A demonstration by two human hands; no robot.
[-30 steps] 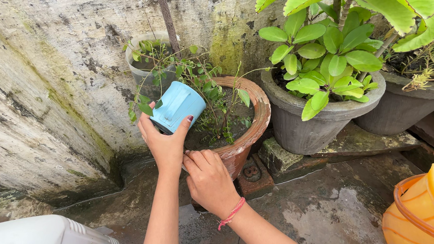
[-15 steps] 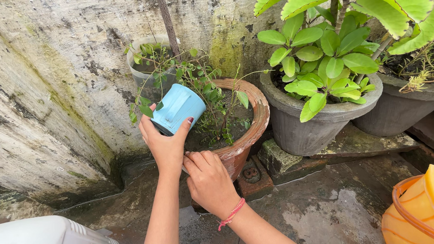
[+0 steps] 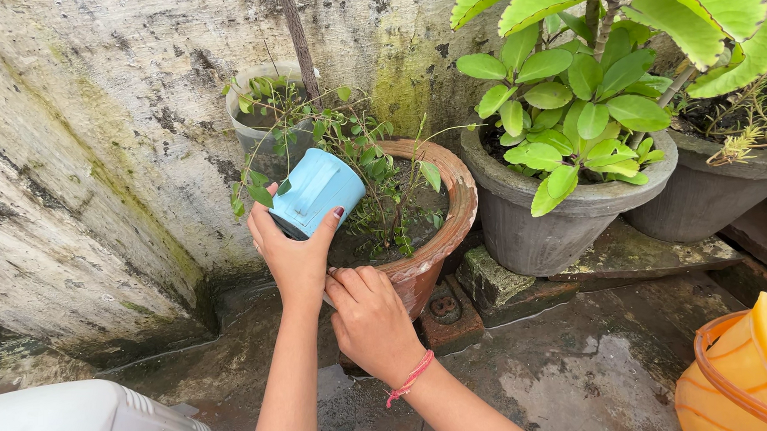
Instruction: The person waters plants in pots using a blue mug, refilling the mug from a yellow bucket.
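Note:
My left hand (image 3: 290, 254) grips a light blue plastic mug (image 3: 315, 191), tipped on its side over a terracotta pot (image 3: 452, 212) that holds a thin leafy plant (image 3: 360, 169). The mug's mouth points into the pot and its base faces me. Just below, my right hand (image 3: 366, 315) rests with curled fingers on the near rim of the same pot; a red thread band is on that wrist. Whether water runs from the mug is hidden.
A stained, mossy wall (image 3: 79, 151) stands left and behind. A small grey pot (image 3: 255, 135) sits behind the terracotta one, and two large grey pots (image 3: 565, 225) with broad-leaved plants stand at right. An orange bucket (image 3: 743, 363) is at lower right, a white plastic object (image 3: 74, 423) at lower left.

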